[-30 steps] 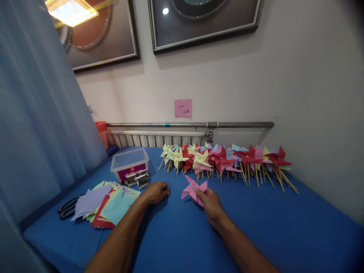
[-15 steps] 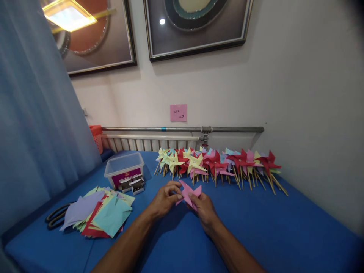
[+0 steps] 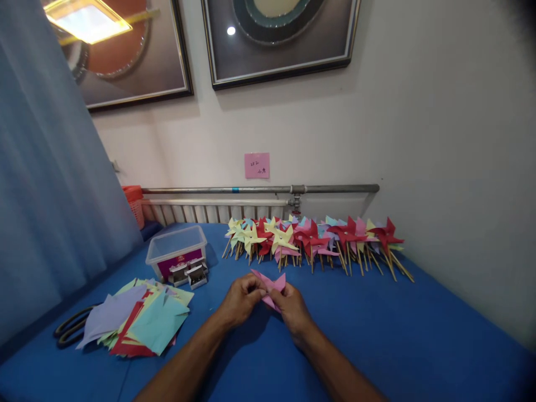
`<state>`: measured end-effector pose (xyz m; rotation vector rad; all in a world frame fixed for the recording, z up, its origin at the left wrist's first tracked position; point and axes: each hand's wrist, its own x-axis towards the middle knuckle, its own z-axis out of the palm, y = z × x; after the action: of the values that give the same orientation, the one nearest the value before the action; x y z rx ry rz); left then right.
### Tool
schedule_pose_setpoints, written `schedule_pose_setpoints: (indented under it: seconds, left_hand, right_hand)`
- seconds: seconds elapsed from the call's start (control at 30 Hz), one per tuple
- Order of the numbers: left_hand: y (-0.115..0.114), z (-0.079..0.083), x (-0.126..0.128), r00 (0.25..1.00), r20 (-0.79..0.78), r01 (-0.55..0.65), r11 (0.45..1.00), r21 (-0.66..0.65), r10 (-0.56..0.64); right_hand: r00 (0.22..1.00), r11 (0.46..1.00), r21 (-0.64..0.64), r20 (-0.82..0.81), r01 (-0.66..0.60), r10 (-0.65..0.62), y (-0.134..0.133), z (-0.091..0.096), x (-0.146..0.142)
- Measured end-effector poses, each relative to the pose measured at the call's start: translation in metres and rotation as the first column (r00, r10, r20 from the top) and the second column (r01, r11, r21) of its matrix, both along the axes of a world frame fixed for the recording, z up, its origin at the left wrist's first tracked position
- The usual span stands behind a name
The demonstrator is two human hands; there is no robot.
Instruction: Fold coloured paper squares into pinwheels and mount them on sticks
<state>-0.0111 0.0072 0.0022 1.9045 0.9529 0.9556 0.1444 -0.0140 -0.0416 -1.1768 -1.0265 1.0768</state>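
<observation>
A pink paper pinwheel (image 3: 276, 283) is held between both hands above the blue table, its pointed blades sticking up. My left hand (image 3: 242, 298) is closed, pinching the pinwheel near its middle with thumb and fingers. On the other side my right hand (image 3: 293, 310) grips it, thumb lying over the front; its other fingers are mostly hidden behind the paper. No stick shows on this pinwheel. Beyond the hands lie many finished-looking pinwheels on wooden sticks (image 3: 312, 237), in red, yellow, pink, blue and purple.
To the left is a pile of coloured paper sheets (image 3: 161, 321) with black-handled scissors (image 3: 69, 329) partly under it. Behind stand a clear plastic box (image 3: 176, 245) and small open boxes (image 3: 196, 275) of tiny metal pieces. A radiator pipe (image 3: 259, 190) runs along the wall.
My left thumb and fingers have closed in on the pinwheel's middle, and the pinwheel has tilted. The whole view has shifted slightly, moving the surroundings left in the picture.
</observation>
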Motion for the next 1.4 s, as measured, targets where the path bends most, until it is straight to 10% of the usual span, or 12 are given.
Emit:
schedule_pose_setpoints:
  seconds: [0.7,1.4]
  left_hand:
    - [0.002,-0.004,-0.002,0.997,0.065,0.055,0.996,-0.064,-0.051]
    - [-0.004,-0.015,0.014,0.972,0.129,-0.189,0.979,-0.076,0.198]
  right_hand:
    - [0.938,0.982,-0.034,-0.305,-0.186,0.167,-0.013,0.016,-0.002]
    - [0.984,0.995,0.032,-0.147,-0.093,0.097,-0.005,0.000,0.000]
